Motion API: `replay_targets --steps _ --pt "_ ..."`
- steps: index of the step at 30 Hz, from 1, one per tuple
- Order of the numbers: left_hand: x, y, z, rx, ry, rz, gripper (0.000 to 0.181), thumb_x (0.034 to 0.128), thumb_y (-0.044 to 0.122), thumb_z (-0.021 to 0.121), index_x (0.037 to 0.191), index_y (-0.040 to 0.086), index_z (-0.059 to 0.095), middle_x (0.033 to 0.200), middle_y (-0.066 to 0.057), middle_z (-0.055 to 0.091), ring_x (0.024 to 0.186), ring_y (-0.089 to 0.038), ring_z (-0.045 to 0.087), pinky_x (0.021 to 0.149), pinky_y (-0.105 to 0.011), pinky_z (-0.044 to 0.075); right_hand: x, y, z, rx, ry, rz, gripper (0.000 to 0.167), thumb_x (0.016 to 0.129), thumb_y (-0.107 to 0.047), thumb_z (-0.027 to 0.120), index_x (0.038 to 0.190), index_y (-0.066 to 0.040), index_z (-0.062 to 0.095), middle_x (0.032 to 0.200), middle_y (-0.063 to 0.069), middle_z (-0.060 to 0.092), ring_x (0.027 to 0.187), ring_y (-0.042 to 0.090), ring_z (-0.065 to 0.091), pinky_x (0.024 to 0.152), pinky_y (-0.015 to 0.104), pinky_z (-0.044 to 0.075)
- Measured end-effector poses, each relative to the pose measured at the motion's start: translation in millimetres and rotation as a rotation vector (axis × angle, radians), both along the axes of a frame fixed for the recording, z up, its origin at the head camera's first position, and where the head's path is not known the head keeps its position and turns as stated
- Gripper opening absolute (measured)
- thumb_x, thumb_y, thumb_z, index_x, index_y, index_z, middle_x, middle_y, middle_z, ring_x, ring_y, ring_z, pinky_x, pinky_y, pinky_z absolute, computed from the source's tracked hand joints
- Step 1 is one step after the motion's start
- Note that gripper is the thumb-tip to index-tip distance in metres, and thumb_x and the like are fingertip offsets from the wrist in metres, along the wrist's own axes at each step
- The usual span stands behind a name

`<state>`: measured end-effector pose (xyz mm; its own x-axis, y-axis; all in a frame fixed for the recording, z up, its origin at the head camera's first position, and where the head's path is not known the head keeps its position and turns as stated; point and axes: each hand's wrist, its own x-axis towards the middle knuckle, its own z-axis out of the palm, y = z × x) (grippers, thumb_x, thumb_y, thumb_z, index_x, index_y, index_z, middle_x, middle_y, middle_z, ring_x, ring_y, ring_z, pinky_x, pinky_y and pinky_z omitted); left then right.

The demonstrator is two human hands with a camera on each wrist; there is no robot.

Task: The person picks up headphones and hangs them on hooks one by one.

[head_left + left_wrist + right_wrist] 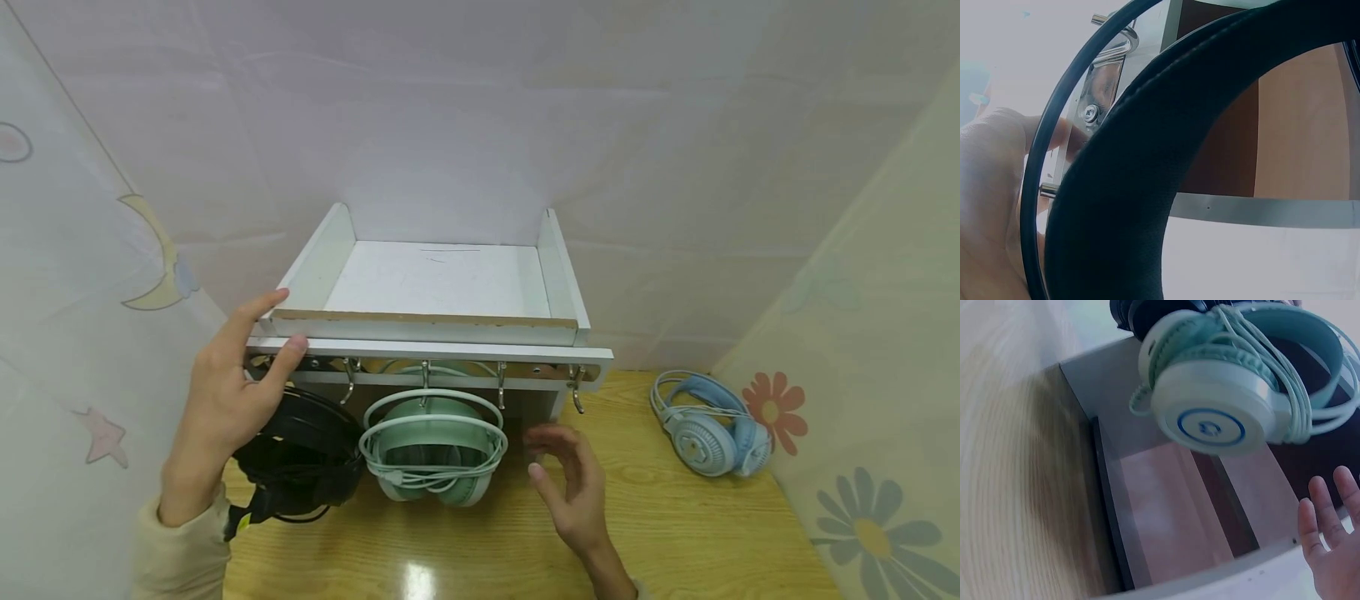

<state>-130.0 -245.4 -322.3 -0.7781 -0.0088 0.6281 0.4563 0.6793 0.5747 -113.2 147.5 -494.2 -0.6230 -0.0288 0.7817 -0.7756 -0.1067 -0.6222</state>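
Two bare hands come in from the near side. The left hand, in a pale sleeve, has its grip closed about the front left corner of a white rack, thumb on the front edge and fingers round the side. The right hand is near the rack's right end, its grip loose and holding nothing, the thumb apart from the gently bent fingers.

Between the hands, black headphones hang under the rack's left end, close to the left wrist; their hook is mostly hidden in the head view. Beside them, mint-green headphones hang at a metal hook, the cable wound about them. Two more hooks stand along the rail to the right.

Beyond the right hand, light-blue headphones lie on the wood-grain counter, near a flowered cloth. Behind the rack, a pale sheet hangs.
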Motion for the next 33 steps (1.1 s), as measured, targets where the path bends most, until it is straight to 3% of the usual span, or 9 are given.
replay_targets --steps 8,16,33 --pt "0.3 -0.3 0.2 0.003 0.004 0.001 0.063 0.0984 0.018 0.077 0.157 0.028 0.055 0.159 -0.019 0.053 0.144 -0.050 0.050 0.111 -0.075 0.038 -5.5 17 -0.3 -0.027 0.015 0.007 0.044 0.079 0.031 0.052 0.123 0.029 0.048 0.120 0.024 0.068 0.111 0.024 0.070 0.091 0.029 0.057" --pt "0.2 0.0 0.0 0.001 -0.001 -0.004 0.063 0.0987 0.019 0.076 0.157 0.028 0.055 0.160 -0.019 0.053 0.145 -0.049 0.049 0.113 -0.076 0.036 -8.3 26 -3.0 -0.013 0.019 -0.012 0.043 0.081 0.030 0.052 0.124 0.029 0.048 0.120 0.026 0.068 0.110 0.026 0.070 0.091 0.029 0.056" --pt "-0.5 -0.3 0.1 0.003 0.011 -0.012 0.064 0.0977 0.017 0.077 0.157 0.028 0.055 0.160 -0.019 0.053 0.145 -0.048 0.050 0.112 -0.075 0.037 -17.0 72 -1.1 0.046 0.016 -0.121 0.042 0.081 0.031 0.055 0.122 0.029 0.050 0.118 0.025 0.068 0.109 0.022 0.069 0.090 0.025 0.055"
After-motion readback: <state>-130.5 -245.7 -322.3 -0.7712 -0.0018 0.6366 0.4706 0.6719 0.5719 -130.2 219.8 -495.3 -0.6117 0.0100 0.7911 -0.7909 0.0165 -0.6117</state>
